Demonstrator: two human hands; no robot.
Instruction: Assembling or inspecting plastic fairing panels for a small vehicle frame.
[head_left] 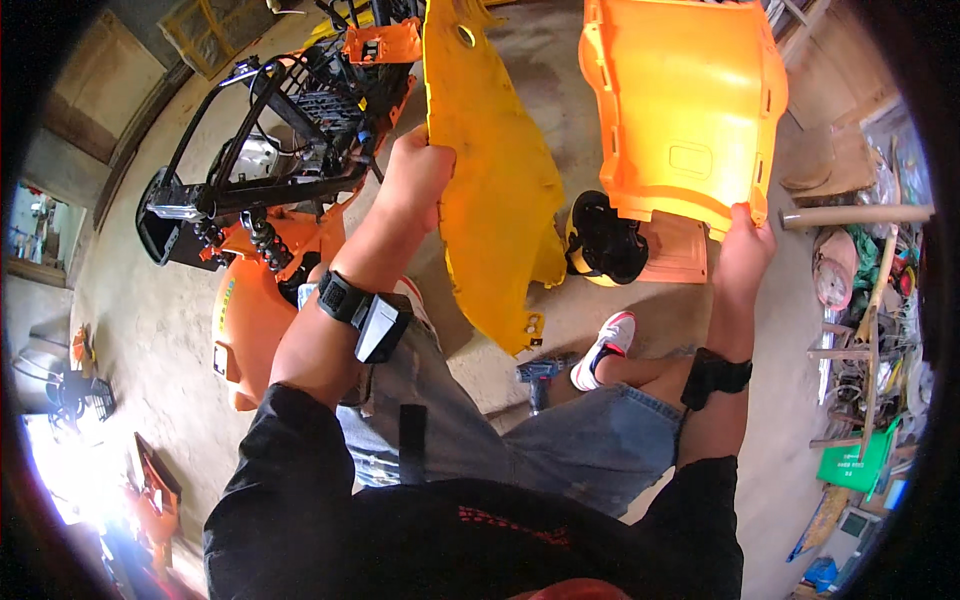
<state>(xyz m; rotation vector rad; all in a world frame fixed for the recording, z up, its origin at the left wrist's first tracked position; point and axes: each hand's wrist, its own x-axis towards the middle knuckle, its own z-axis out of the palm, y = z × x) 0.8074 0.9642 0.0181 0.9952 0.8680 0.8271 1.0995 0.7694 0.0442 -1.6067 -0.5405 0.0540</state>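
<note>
My left hand [422, 180] is closed on the edge of a long yellow plastic body panel [490, 190], which hangs upright with a ragged, curved right side and a round hole near its top. Out to the right, my right hand [742, 245] pinches the lower corner of a wide orange plastic body panel [685, 110]. This one is curved, with tabs and slots along its edges and a rounded rectangle moulded low in its middle. The two panels are held apart, both raised above the floor.
A partly stripped vehicle frame [300, 120] with black bars and shock absorbers stands at left, an orange fender [255, 320] below it. Near my feet lie a black-and-yellow helmet [605, 240], a flat orange piece [676, 248] and a power drill [543, 378]. Clutter and a green crate [858, 460] line the right.
</note>
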